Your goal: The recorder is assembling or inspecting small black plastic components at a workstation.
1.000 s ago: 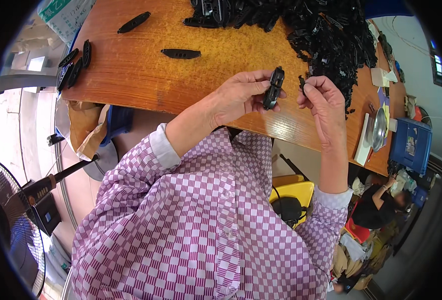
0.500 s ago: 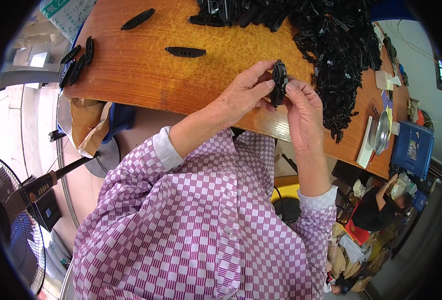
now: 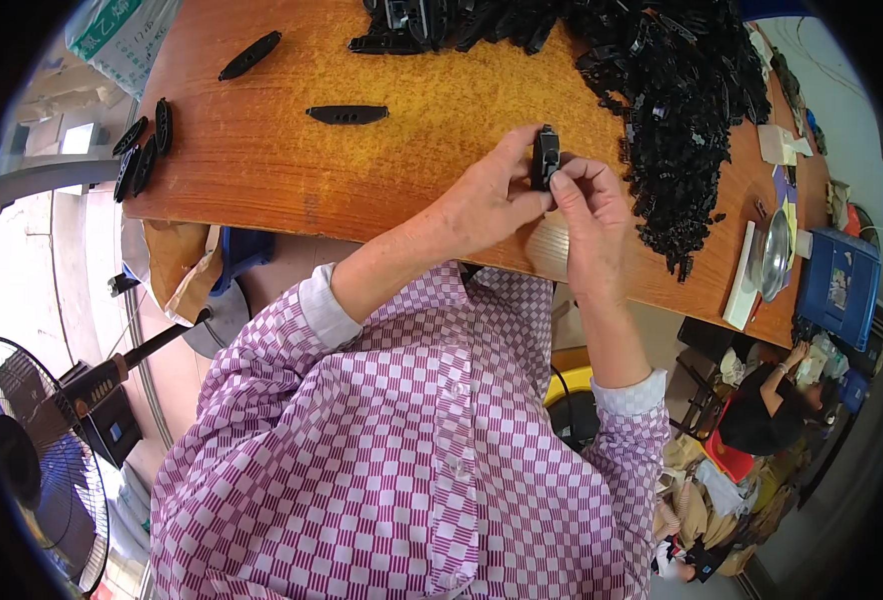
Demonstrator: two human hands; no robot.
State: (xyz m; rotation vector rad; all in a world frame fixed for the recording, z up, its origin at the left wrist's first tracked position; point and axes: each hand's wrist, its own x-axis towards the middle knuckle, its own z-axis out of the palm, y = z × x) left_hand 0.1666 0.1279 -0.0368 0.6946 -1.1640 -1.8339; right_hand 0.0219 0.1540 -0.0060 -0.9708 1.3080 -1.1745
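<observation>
A small black plastic part (image 3: 546, 160), long and narrow, is held upright between my hands above the table's near edge. My left hand (image 3: 497, 195) grips it from the left, fingers closed round it. Against its lower right side press the thumb and fingers of my right hand (image 3: 594, 208). Its lower end is hidden by my fingers. Beyond my left hand a black oval piece with holes (image 3: 348, 115) lies on the wooden table (image 3: 252, 150). Another such piece (image 3: 251, 55) rests farther left, and several more (image 3: 142, 155) are grouped at the left edge.
A large heap of small black parts (image 3: 677, 130) covers the table's far right. A metal bowl (image 3: 775, 255) and a white strip (image 3: 741, 275) sit at the right end, near a blue crate (image 3: 839, 290). A fan (image 3: 47, 460) stands at lower left. Another person (image 3: 762, 410) is at lower right.
Both hands have shifted slightly left with the black part, which is turned a little and more covered by my fingers. The whole view has also shifted slightly.
</observation>
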